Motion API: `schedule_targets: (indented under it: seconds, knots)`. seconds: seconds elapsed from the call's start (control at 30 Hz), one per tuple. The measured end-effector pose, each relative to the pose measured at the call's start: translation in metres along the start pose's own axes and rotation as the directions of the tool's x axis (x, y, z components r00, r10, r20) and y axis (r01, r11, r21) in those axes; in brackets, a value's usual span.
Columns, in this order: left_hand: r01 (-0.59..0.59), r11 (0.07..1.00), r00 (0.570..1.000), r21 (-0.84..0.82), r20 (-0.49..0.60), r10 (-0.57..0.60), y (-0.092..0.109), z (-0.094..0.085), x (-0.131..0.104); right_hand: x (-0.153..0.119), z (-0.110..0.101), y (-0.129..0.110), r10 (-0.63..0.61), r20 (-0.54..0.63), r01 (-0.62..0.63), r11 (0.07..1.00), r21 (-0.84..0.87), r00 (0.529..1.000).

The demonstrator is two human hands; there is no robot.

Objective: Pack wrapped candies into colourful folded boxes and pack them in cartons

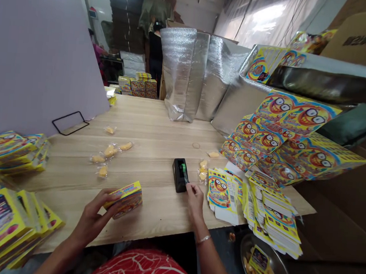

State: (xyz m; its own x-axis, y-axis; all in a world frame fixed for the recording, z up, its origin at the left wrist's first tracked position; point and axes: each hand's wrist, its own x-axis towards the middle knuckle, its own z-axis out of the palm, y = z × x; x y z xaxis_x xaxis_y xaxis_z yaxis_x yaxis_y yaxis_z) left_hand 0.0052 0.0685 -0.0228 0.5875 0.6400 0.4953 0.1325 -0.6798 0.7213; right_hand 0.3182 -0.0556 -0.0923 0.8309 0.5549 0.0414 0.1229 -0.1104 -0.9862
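My left hand [96, 214] grips a small yellow printed box [127, 200] by its left end, holding it near the table's front edge. At the black tape dispenser [178, 176], my right hand [194, 197] pinches the free end of the clear tape [186, 176]. The tape's green core shows inside the dispenser. Several wrapped yellow snacks [110, 150] lie on the table beyond my left hand. More wrapped snacks [203, 171] sit just right of the dispenser. Flat unfolded cartons [221, 188] are piled to the right of my right hand.
Boxes are stacked at left [5, 224] and right [265, 139]. A black wire stand [70, 123] is by the pale partition [40, 50]. Silver foil bags [181, 77] line the back. A metal bowl of snacks [245, 247] sits below the table at right. A person [156, 50] stands far back.
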Motion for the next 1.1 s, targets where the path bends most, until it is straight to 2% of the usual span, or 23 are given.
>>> schedule_targets:
  seconds: [0.13, 0.2, 0.27, 0.33, 0.4, 0.47, 0.57, 0.83, 0.9, 1.03, 1.1]
  knots:
    - [0.014, 0.999, 0.999, 0.031, -0.045, -0.012, 0.003, 0.001, 0.002, -0.021, -0.003, 0.008, 0.043, 0.019, -0.044, 0.997, 0.071, 0.999]
    - [0.046, 0.999, 0.997, 0.01, -0.057, -0.045, 0.005, 0.002, 0.002, -0.032, 0.004, -0.001, 0.058, 0.09, -0.068, 0.991, 0.112, 0.994]
    - [0.092, 0.996, 0.994, -0.021, -0.058, -0.093, 0.007, 0.003, 0.002, -0.046, 0.019, -0.021, 0.051, 0.223, -0.091, 0.98, 0.175, 0.973]
    - [0.143, 0.989, 0.988, -0.035, -0.058, -0.145, 0.008, 0.004, 0.001, -0.064, 0.04, -0.048, -0.001, 0.399, -0.114, 0.957, 0.266, 0.917]
    - [0.163, 0.986, 0.984, -0.034, -0.062, -0.165, 0.008, 0.004, 0.001, -0.08, 0.063, -0.077, -0.083, 0.537, -0.135, 0.925, 0.355, 0.84]
    - [0.148, 0.989, 0.986, -0.024, -0.071, -0.149, 0.009, 0.003, 0.002, -0.09, 0.083, -0.101, -0.145, 0.605, -0.144, 0.904, 0.402, 0.783]
    - [0.131, 0.991, 0.988, -0.004, -0.076, -0.131, 0.01, 0.002, 0.005, -0.094, 0.102, -0.122, -0.157, 0.638, -0.153, 0.902, 0.404, 0.754]
    - [0.077, 0.997, 0.994, -0.008, -0.083, -0.077, 0.01, 0.003, 0.006, -0.092, 0.109, -0.125, -0.081, 0.646, -0.198, 0.917, 0.348, 0.759]
    - [0.057, 0.998, 0.995, -0.009, -0.086, -0.057, 0.01, 0.004, 0.005, -0.095, 0.111, -0.126, -0.036, 0.619, -0.171, 0.947, 0.273, 0.784]
    - [0.073, 0.997, 0.995, -0.016, -0.066, -0.074, 0.007, 0.004, 0.004, -0.099, 0.116, -0.13, 0.02, 0.483, -0.016, 1.0, -0.012, 0.875]
    - [0.087, 0.996, 0.995, -0.022, -0.042, -0.088, 0.005, 0.003, 0.004, -0.096, 0.116, -0.129, 0.075, 0.489, -0.053, 0.997, -0.059, 0.869]
